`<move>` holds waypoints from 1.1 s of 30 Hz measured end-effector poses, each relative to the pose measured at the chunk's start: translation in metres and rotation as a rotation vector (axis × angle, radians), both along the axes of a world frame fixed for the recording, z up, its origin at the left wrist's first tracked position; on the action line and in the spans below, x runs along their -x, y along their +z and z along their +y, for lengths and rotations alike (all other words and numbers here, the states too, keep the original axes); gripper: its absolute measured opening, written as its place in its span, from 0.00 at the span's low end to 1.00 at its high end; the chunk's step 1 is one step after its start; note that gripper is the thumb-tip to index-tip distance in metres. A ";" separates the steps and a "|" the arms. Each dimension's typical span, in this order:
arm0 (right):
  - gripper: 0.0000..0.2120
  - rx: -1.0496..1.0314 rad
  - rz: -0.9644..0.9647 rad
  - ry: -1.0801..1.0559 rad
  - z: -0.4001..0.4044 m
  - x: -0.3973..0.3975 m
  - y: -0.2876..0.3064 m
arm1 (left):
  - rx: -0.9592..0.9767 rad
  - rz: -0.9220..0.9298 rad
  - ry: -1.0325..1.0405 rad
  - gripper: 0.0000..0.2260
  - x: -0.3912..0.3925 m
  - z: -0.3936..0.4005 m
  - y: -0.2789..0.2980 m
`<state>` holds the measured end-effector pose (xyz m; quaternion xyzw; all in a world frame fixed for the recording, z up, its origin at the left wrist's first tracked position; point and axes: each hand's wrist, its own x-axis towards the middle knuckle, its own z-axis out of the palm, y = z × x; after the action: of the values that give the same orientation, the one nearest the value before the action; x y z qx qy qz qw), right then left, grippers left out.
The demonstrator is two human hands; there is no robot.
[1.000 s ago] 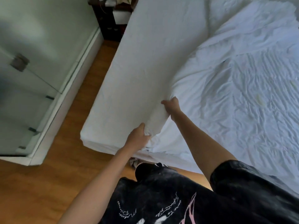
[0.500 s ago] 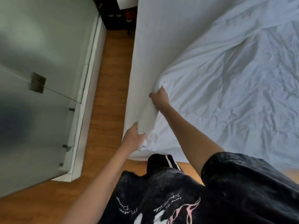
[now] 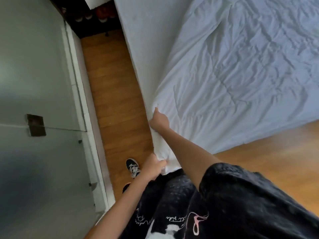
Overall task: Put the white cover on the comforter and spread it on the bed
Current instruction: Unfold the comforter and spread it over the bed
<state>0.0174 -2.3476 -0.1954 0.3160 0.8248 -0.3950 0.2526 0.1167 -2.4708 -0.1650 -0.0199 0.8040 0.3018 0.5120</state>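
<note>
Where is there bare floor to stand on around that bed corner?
A narrow wood strip runs between the bed and the glass wall; wider floor lies beyond the foot. It's crowded at the corner, where both hands grip the comforter.

Writing on the black shirt only

White cursive script runs across the front of the person's black shirt point(image 3: 172, 204), beside a pink looped graphic; seen upside down and blurred, only a fragment like "side" can be guessed at. Nothing else in the room carries readable lettering.
</note>
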 end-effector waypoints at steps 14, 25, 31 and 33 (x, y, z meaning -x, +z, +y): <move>0.20 0.236 -0.225 -0.539 -0.044 -0.052 -0.040 | 0.317 0.303 -0.824 0.14 0.187 -0.130 -0.020; 0.05 0.284 -0.511 -0.731 0.000 0.019 -0.104 | 0.219 0.348 -1.096 0.14 0.381 -0.031 -0.043; 0.11 0.329 -0.280 -0.836 0.061 0.204 -0.064 | 0.291 0.414 -1.010 0.16 0.541 0.001 -0.023; 0.13 0.318 -0.182 -0.847 0.078 0.267 -0.047 | 0.303 0.422 -0.994 0.15 0.591 0.012 -0.017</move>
<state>-0.2495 -2.2693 -0.2421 0.6160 0.5265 -0.5558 0.1857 -0.4742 -2.4592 -0.1820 0.3488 0.8360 -0.0972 0.4123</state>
